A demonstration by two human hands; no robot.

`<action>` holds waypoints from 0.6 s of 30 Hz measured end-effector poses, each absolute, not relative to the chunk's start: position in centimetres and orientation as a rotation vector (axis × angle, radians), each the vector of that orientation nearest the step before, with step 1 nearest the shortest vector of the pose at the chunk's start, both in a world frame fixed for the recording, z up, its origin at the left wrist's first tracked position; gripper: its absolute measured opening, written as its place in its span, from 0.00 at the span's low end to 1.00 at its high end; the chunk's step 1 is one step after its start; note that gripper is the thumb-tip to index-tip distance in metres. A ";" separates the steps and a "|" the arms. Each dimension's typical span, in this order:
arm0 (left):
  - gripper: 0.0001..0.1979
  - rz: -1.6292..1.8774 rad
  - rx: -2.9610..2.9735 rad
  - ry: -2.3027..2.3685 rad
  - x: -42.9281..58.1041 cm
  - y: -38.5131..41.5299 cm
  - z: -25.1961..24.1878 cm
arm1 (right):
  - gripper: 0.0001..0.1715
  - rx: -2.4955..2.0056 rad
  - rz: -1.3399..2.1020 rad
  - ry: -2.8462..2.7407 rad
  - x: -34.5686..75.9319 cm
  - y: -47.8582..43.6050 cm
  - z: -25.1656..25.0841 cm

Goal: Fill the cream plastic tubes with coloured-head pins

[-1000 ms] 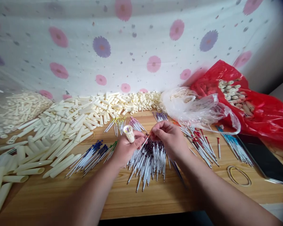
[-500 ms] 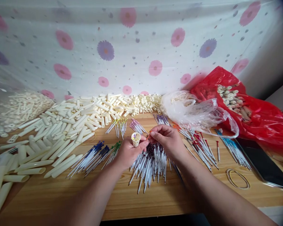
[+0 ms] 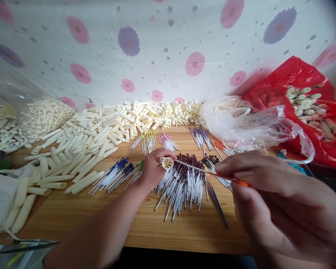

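Note:
My left hand (image 3: 151, 168) is closed round a cream slotted plastic holder (image 3: 167, 163), its round open end facing me. Close to the camera, my right hand (image 3: 285, 201) pinches the orange end of a thin pen refill (image 3: 193, 166) between thumb and fingers. The refill's pale shaft points left, its far end close to the holder; whether they touch I cannot tell. Beneath and between my hands lies a heap of dark-maroon-headed refills (image 3: 182, 186). Beside it are black-headed refills (image 3: 212, 164), partly behind the right fingers.
Blue-headed refills (image 3: 112, 175) and cream tubes (image 3: 81, 164) lie to the left. Yellow (image 3: 147, 140), pink (image 3: 168, 141) and purple-headed refills (image 3: 200, 138) are farther back. A clear bag (image 3: 240, 119) and red bag (image 3: 268, 89) stand right. Metal tweezers (image 3: 217, 203) lie on the wooden table (image 3: 156, 231).
My right hand has moved right and towards the camera, away from the holder, with the orange-ended refill in its pinch. The left hand still holds the holder, now turned more towards me. The view has shifted.

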State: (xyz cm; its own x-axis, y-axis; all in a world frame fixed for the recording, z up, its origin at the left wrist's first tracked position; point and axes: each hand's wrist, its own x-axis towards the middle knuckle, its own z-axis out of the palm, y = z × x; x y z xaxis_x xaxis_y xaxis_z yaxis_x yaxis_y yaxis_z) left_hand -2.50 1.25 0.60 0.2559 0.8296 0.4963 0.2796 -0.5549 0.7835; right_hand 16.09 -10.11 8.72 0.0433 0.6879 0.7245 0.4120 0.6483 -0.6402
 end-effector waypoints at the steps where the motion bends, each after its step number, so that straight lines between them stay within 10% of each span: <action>1: 0.05 1.283 1.992 1.000 -2.4 1.2 0.7 | 0.11 -0.960 0.243 -1.600 15.9 -10.1 8.8; 18: 0.08 1.232 2.114 0.892 -2.0 1.0 0.7 | 0.08 -0.803 0.000 -1.836 15.3 -8.8 8.6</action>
